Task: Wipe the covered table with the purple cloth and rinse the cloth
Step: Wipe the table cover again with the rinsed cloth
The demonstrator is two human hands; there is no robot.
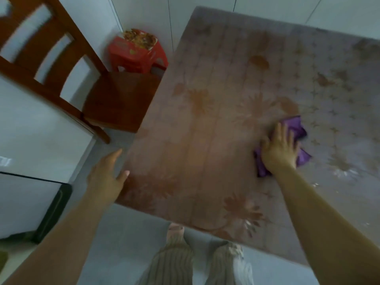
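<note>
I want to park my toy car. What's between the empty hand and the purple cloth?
Nothing in the head view: just bare flowered table cover between the left hand and the purple cloth.

One tabletop (216,140). One purple cloth (296,126), 3 o'clock. Two hands: left hand (104,173), right hand (279,149). One chair (117,99), 10 o'clock. One red stool (135,56), 11 o'clock.

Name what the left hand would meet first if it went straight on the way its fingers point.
The left hand would likely meet the brown wooden chair seat, beside the flower-patterned covered table; depth is unclear.
</note>
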